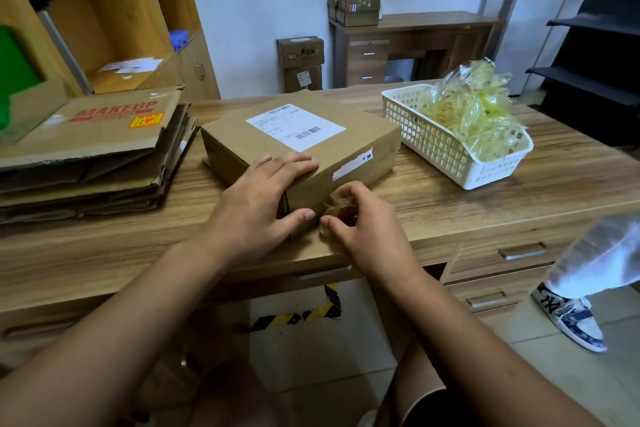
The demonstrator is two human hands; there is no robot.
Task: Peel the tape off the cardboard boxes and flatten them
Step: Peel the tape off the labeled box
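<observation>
We've got our left hand [263, 198] spread flat over the near corner of the box [311, 146], fingers straight and gripping nothing. Our right hand [363, 229] pinches a crumpled end of clear tape [337, 208] low on the near side, so we'd bear down with the left and draw the tape low and steady, no yanking. The box sits mid-desk [450, 198] between the flattened cardboard stack [93, 149] and the white basket [433, 146]: brown, closed, with a white shipping label on top.

Shelf unit [104, 10] left, sneaker [568, 317] right, desk [433, 24] behind.
</observation>
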